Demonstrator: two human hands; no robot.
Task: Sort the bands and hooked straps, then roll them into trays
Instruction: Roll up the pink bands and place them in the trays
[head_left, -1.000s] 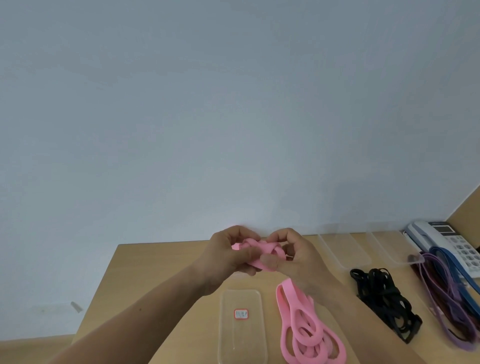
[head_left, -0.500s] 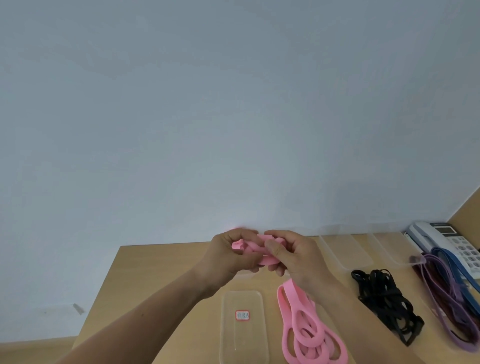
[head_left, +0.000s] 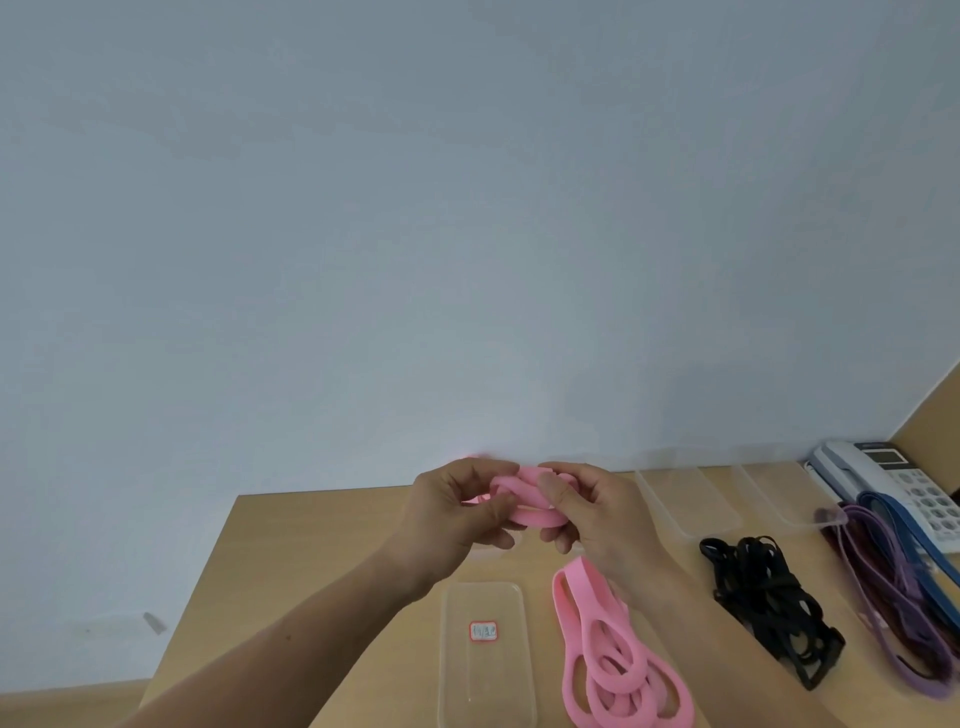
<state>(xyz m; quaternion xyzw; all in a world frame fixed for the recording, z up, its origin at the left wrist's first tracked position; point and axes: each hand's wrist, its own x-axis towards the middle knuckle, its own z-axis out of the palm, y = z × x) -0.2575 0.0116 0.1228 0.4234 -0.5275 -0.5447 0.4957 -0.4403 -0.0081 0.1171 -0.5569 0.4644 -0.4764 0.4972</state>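
Note:
A pink band (head_left: 530, 499) is coiled into a small bundle above the wooden table. My left hand (head_left: 457, 512) grips its left side, and my right hand (head_left: 592, 512) pinches its right side with thumb on top. Below them a clear tray (head_left: 485, 654) with a red-edged label lies on the table. Several loose pink bands (head_left: 608, 660) lie to its right. A heap of black hooked straps (head_left: 763, 597) sits further right, and purple and blue bands (head_left: 893, 571) lie near the right edge.
Two more clear trays (head_left: 685, 501) (head_left: 779, 493) stand at the back right against the wall. A white desk phone (head_left: 883, 478) sits in the far right corner under the blue band. The table's left edge (head_left: 208, 582) runs diagonally.
Both hands have kept working the pink bundle, shifting it slightly between the fingers. The right thumb now lies on top of the coil. Nothing on the table has moved.

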